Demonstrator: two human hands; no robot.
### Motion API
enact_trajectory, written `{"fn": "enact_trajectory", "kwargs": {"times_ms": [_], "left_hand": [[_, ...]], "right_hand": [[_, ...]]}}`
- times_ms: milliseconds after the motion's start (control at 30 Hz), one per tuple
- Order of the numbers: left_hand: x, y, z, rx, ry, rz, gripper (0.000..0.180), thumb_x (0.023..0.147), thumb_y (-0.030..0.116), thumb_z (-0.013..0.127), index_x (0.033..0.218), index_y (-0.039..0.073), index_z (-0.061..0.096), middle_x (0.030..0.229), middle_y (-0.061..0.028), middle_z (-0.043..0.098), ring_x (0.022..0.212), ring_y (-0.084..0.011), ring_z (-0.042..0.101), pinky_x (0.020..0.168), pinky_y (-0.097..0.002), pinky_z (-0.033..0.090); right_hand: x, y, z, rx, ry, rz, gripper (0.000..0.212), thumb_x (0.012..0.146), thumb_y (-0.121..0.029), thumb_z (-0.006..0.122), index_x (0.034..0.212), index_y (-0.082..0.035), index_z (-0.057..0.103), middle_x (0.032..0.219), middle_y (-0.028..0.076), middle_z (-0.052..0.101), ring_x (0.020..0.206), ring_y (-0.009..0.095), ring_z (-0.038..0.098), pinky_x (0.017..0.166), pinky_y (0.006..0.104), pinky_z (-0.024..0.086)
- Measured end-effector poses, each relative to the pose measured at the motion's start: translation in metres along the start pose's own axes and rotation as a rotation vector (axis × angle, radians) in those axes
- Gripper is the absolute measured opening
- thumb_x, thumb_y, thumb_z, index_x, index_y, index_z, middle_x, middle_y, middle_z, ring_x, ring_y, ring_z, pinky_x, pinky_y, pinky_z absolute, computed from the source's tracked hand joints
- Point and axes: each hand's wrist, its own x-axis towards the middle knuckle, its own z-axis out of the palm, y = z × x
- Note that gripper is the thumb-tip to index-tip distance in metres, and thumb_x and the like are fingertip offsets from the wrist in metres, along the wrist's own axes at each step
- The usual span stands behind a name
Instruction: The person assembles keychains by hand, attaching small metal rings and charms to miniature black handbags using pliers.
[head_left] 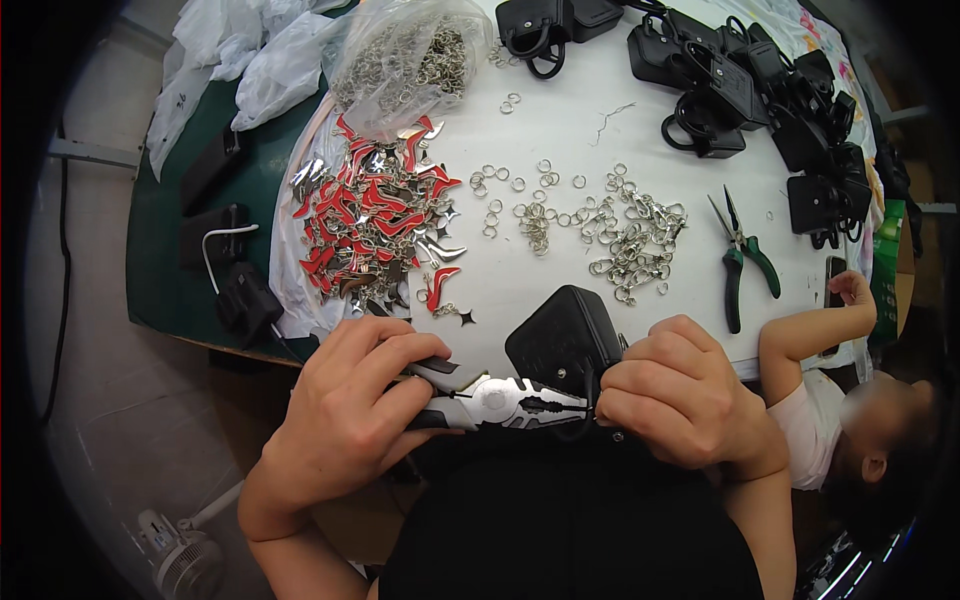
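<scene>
My left hand is wrapped round the grey and black handles of a pair of combination pliers. The jaws point right and meet the black handle loop of a small handbag at the table's near edge. My right hand is closed at the bag's right side, pinching it by the handle. Whatever small part lies between those fingertips is hidden. Just beyond the bag lies a pile of metal clasps and rings. Red and silver shoe-shaped charms are heaped to the left.
Green-handled needle-nose pliers lie at the right. Several black mini handbags crowd the far right. A clear bag of metal rings stands at the back. A child leans at the right edge, one hand by a phone.
</scene>
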Motion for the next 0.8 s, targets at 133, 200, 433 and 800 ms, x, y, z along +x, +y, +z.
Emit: {"fn": "enact_trajectory", "kwargs": {"times_ms": [133,200,433,800], "left_hand": [[0.0,0.003,-0.003,0.026,-0.022,-0.002,0.036,0.051,0.017,0.081,0.07,0.0,0.056,0.104,-0.0087,0.065,0.092,-0.0303,0.062,0.074,-0.0416,0.05],[0.004,0.005,-0.005,0.045,-0.032,0.019,0.036,0.051,0.018,0.08,0.07,0.0,0.056,0.103,-0.0088,0.065,0.092,-0.0303,0.061,0.074,-0.0419,0.05],[0.01,0.004,0.001,0.066,-0.076,0.036,0.035,0.054,0.016,0.081,0.072,0.001,0.055,0.098,-0.0098,0.063,0.09,-0.0317,0.061,0.075,-0.0428,0.05],[0.001,-0.019,0.001,0.129,0.054,-0.036,0.041,0.053,0.017,0.084,0.079,0.002,0.056,0.09,-0.0098,0.063,0.076,-0.029,0.061,0.064,-0.0387,0.05]], "right_hand": [[-0.001,0.0,0.003,-0.003,-0.025,-0.011,0.02,0.072,-0.008,0.07,0.089,0.0,0.063,0.085,0.006,0.06,0.078,0.02,0.059,0.069,0.032,0.048],[-0.003,0.001,0.003,0.005,-0.035,0.012,0.02,0.073,-0.008,0.07,0.089,0.0,0.063,0.085,0.006,0.061,0.078,0.02,0.06,0.069,0.0321,0.048],[-0.013,0.005,0.01,0.076,-0.001,0.123,0.024,0.073,-0.009,0.075,0.091,0.0,0.062,0.088,0.008,0.062,0.081,0.024,0.06,0.071,0.0345,0.048],[-0.141,0.073,-0.009,-0.576,0.147,0.998,0.072,0.083,-0.023,0.075,0.14,0.006,0.043,0.137,0.021,0.046,0.127,0.04,0.043,0.108,0.044,0.035]]}}
